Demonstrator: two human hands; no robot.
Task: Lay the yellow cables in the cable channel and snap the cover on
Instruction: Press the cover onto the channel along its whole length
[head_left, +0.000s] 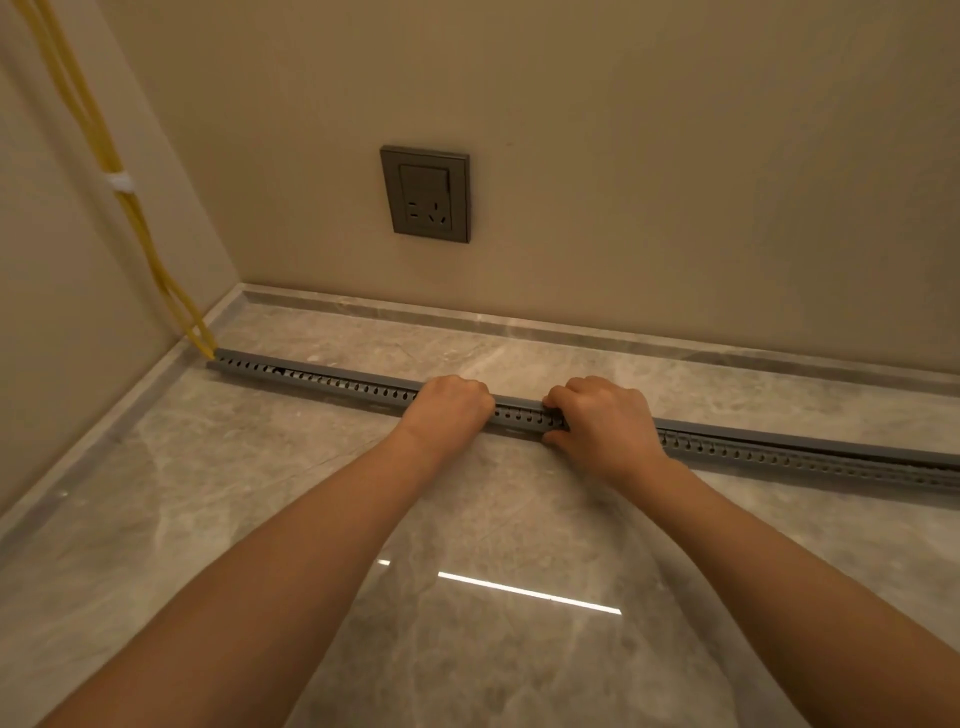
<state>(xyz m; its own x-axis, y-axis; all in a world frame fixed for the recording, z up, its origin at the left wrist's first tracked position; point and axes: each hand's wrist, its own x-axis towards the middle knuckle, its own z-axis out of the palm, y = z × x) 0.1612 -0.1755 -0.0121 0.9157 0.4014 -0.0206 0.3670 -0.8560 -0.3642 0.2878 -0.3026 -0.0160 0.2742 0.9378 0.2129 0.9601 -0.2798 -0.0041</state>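
A long grey slotted cable channel (322, 382) lies on the marble floor, running from the left wall corner to the right edge. A grey cover (779, 439) sits on top of it; right of my hands it stands slightly raised. Yellow cables (137, 228) come down the left wall, bound by a white tie (120, 183), and enter the channel's left end. My left hand (449, 408) is curled over the channel top, pressing on the cover. My right hand (605, 415) grips the channel, fingers over the cover and thumb under the near side.
A grey wall socket (426, 195) sits on the back wall above the channel. A marble skirting (571, 332) runs along the wall foot. The glossy floor (467, 623) spreads toward me, with a light streak reflected on it.
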